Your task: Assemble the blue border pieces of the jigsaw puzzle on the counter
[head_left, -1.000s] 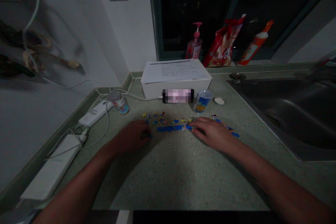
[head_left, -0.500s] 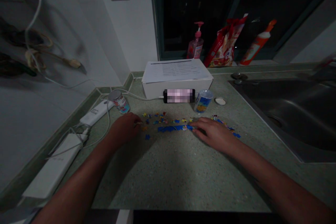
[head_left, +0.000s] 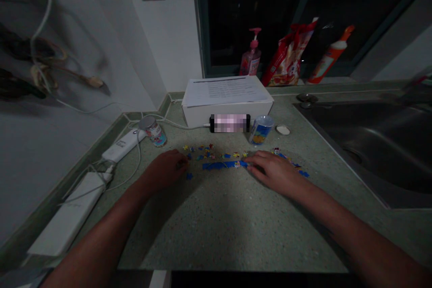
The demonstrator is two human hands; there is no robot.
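Note:
A joined strip of blue jigsaw puzzle pieces (head_left: 219, 165) lies on the counter, with a pinkish piece (head_left: 237, 164) near its right end. The fingertips of my right hand (head_left: 275, 168) rest at that end, fingers stretched out and the thumb apart. To the left of the strip, my left hand (head_left: 165, 168) is closed, its fingertips pinched at a small orange puzzle piece that they mostly hide. A single blue puzzle piece (head_left: 189, 176) lies just below those fingertips. Loose, mixed-colour puzzle pieces (head_left: 206, 148) are scattered behind the strip, and more blue puzzle pieces (head_left: 303, 173) lie right of my right hand.
Behind the pieces stand a lidded can (head_left: 153, 130), a phone (head_left: 230, 123) leaning on a white box (head_left: 195, 114), and a blue can (head_left: 261, 129) beside a round lid (head_left: 282, 130). A power strip (head_left: 72, 213) with cables lies left; a sink (head_left: 364, 144) is right.
My left hand has moved slightly right and down, and its fingers now cover the orange piece that lay in the open. My right hand stays in place at the strip's end.

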